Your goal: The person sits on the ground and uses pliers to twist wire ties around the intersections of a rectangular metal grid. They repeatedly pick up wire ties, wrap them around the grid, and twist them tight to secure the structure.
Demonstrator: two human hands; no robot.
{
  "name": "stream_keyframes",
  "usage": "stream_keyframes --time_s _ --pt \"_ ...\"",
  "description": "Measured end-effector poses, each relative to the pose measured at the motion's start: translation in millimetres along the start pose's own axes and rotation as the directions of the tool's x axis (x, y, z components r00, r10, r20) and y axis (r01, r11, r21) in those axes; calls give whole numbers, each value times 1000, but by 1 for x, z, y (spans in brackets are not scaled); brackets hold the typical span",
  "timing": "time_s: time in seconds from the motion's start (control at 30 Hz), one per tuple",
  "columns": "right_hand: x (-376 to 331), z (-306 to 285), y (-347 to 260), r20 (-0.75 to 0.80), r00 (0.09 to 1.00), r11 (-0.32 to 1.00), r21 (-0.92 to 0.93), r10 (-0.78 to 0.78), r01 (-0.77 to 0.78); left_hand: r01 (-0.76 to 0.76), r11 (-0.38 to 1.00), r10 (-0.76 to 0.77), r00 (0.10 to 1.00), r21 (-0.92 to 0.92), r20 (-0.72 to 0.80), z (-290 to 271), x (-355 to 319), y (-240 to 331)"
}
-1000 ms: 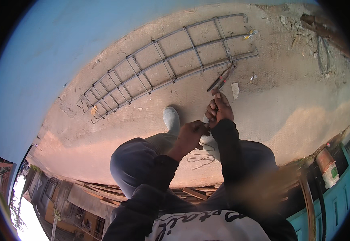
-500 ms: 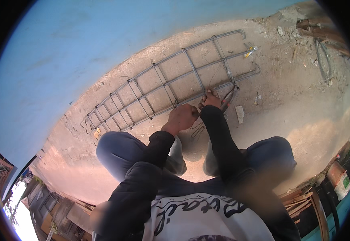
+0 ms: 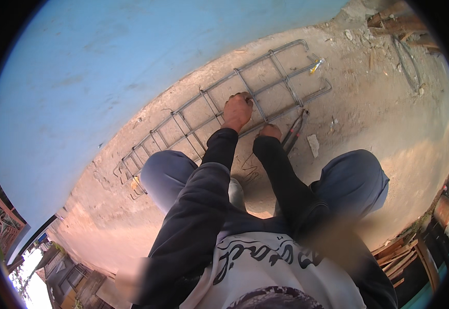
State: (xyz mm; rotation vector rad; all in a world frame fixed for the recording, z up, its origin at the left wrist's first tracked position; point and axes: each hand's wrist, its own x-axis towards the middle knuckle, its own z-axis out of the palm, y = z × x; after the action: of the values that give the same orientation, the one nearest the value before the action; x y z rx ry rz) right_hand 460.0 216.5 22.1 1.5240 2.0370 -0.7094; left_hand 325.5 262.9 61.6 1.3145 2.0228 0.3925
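Observation:
A long cage of grey steel rebar (image 3: 271, 120) lies slantwise on the ground in front of me, its bars crossed by several stirrups. My left hand (image 3: 238, 109) reaches in over it, fingers curled at the middle bar beside a stirrup. My right hand (image 3: 270, 131) is closed at the near bar by the foot of that same stirrup. Whatever either hand pinches is too small or hidden to make out. Pincers (image 3: 295, 131) with red handles rest just right of my right hand, jaws towards the near bar. Thin loose wire (image 3: 249, 167) lies between my feet.
A blue wall (image 3: 106, 77) rises along the cage's far side. Rubble and wooden pieces (image 3: 397, 23) sit at the far right, near a bent bar (image 3: 407, 67). A flat pale chip (image 3: 313, 146) lies right of the pincers. Broken planks (image 3: 402, 260) are stacked at the lower right.
My left hand has moved from the near bar, beside my right hand, forward to the middle bar. My right hand has shifted slightly nearer to me. The pincers stay by the near bar.

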Motion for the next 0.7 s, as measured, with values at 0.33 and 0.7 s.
stream_keyframes --time_s 0.33,0.7 --pt "58 9 -11 6 898 219 969 440 -114 -22 999 16 988 -35 -156 6 18 -27" --pt "116 -5 8 162 969 62 982 186 -176 7 990 -10 1000 139 24 -3 45 19"
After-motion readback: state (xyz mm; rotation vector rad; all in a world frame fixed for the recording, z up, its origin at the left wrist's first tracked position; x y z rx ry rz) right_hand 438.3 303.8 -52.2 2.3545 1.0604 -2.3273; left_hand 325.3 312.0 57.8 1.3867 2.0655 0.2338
